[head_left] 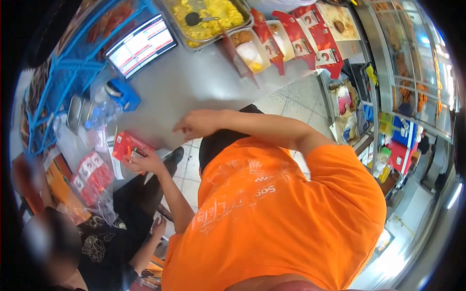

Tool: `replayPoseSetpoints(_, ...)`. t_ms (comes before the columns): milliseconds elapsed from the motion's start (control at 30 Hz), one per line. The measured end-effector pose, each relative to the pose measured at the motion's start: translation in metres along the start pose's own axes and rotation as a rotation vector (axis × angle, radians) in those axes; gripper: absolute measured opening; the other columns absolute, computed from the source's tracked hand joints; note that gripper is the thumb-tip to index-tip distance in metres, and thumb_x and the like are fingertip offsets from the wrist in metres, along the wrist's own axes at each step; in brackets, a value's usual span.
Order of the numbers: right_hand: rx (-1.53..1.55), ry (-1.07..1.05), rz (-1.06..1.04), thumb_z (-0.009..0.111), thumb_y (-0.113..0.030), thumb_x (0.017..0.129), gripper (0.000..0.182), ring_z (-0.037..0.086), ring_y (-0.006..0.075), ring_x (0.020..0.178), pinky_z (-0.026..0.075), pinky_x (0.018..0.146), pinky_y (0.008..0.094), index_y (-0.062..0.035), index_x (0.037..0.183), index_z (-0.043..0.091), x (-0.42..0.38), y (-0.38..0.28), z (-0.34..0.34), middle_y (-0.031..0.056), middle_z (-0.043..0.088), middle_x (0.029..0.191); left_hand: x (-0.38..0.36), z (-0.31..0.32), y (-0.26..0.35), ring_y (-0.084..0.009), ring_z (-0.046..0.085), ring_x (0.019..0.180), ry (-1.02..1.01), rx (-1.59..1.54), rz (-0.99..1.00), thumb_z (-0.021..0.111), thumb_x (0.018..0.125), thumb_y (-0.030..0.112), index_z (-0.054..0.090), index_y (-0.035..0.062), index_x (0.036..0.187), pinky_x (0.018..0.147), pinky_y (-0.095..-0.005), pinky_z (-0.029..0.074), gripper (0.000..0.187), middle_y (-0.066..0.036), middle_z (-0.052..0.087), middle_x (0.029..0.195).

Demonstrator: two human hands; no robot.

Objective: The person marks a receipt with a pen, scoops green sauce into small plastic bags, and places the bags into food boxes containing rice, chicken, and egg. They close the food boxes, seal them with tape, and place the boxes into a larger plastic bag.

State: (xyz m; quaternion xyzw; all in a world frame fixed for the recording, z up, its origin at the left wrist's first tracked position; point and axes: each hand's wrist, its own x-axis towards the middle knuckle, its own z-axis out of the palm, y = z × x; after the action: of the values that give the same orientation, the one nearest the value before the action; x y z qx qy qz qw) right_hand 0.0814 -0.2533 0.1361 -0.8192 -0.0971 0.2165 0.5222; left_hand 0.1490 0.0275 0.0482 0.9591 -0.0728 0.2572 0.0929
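Observation:
My left hand holds a red printed box at the left edge of the metal counter, its fingers round the near side. My right hand reaches over the counter's front edge with loosely bent fingers apart and nothing in it. Left of the red box lies a white paper. Beyond my hands, open red and white boxes of food stand in a row beside a metal tray of yellow food with a dark ladle in it.
A screen, a blue tape dispenser and blue baskets are at the left. A bag of red packets lies near another person in black. Shelves and a glass food cabinet stand at the right.

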Motion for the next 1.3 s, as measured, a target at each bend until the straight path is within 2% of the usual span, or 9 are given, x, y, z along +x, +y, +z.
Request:
replayPoseSetpoints(100,0.286,0.266,-0.01,0.07,-0.02,0.093,0.033,0.07,0.0219,0.091,0.054,0.085,0.0372,-0.009,0.124,0.067,-0.129,-0.021,-0.074,0.0115,0.073,0.102,0.013,0.011,0.063,-0.0425,0.042,0.137,0.01,-0.247,-0.038,0.07,0.094,0.037,0.042,-0.0012,0.148,0.11,-0.0476,0.038,0.072,-0.027,0.043,0.148)
replayPoseSetpoints(333,0.119,2.151,0.176,0.064,-0.012,0.095,0.036,0.059,0.0111,0.07,0.047,0.06,0.0254,-0.0017,0.129,0.06,-0.383,0.13,-0.208,0.0058,0.068,0.092,0.018,-0.059,0.342,-0.0335,0.045,0.136,-0.74,-1.01,-0.004,0.069,0.096,0.037,0.024,-0.0023,0.157,0.108,-0.0444,0.041,0.085,-0.024,0.036,0.151)
replayPoseSetpoints(433,0.6,2.267,0.434,0.069,-0.008,0.091,0.055,0.065,0.0186,0.088,0.052,0.073,0.0291,-0.0027,0.141,0.049,-0.462,0.247,-0.191,0.0123,0.067,0.114,-0.009,-0.044,0.383,-0.0329,0.046,0.134,-0.729,-1.092,-0.143,0.067,0.098,0.036,0.021,-0.0029,0.157,0.108,-0.0451,0.042,0.085,-0.025,0.037,0.15)
replayPoseSetpoints(567,0.044,1.44,0.488,0.075,-0.01,0.087,0.078,0.059,0.0244,0.116,0.05,0.093,0.0365,-0.0068,0.153,0.033,-0.478,0.377,-0.122,0.0184,0.058,0.133,-0.036,-0.038,0.406,-0.0305,0.051,0.126,-0.564,-1.209,-0.42,0.058,0.103,0.038,0.019,-0.0023,0.157,0.107,-0.0436,0.041,0.078,-0.022,0.046,0.14)
replayPoseSetpoints(667,0.477,1.449,0.442,0.077,-0.016,0.088,0.085,0.061,0.0171,0.09,0.049,0.072,0.0299,-0.009,0.155,0.026,-0.452,0.317,-0.124,0.0131,0.064,0.114,-0.074,-0.066,0.402,-0.0221,0.058,0.104,-0.308,-1.215,-0.792,0.05,0.106,0.04,0.025,0.0028,0.148,0.096,-0.0382,0.043,0.062,-0.012,0.059,0.111)
replayPoseSetpoints(733,0.581,1.332,0.568,0.068,-0.027,0.096,0.082,0.056,0.0257,0.126,0.041,0.108,0.0355,-0.0049,0.156,0.016,-0.443,0.275,-0.137,0.0203,0.054,0.142,-0.1,-0.08,0.396,-0.0201,0.061,0.094,-0.287,-1.108,-0.942,0.051,0.104,0.037,0.03,0.0063,0.139,0.085,-0.0362,0.047,0.051,-0.008,0.06,0.099)
replayPoseSetpoints(833,0.662,1.352,0.495,0.067,-0.019,0.097,0.072,0.064,0.0262,0.113,0.053,0.092,0.0339,-0.0082,0.151,0.02,-0.444,0.306,-0.122,0.0149,0.062,0.127,-0.136,-0.088,0.396,-0.016,0.065,0.081,-0.666,-1.217,-1.055,0.054,0.096,0.022,0.047,0.0064,0.12,0.07,-0.0309,0.05,0.029,-0.006,0.061,0.091)
replayPoseSetpoints(1000,0.94,1.325,0.516,0.066,0.001,0.091,0.071,0.06,0.0201,0.112,0.054,0.088,0.0326,-0.0055,0.15,0.029,-0.433,0.265,-0.127,0.012,0.056,0.129,-0.127,-0.091,0.449,-0.0132,0.062,0.081,-1.413,-1.107,-0.653,0.064,0.094,0.033,0.067,0.0076,0.1,0.07,-0.0293,0.049,0.026,-0.004,0.068,0.09)
replayPoseSetpoints(1300,0.749,0.419,0.439,0.066,-0.007,0.096,0.026,0.062,0.0117,0.092,0.053,0.08,0.027,0.0007,0.12,0.061,-0.332,0.149,-0.085,0.0043,0.068,0.101,-0.126,-0.066,0.426,-0.0191,0.061,0.076,-1.426,-1.002,-0.184,0.076,0.082,0.06,0.066,0.0043,0.087,0.066,-0.0363,0.048,0.056,-0.01,0.067,0.08)
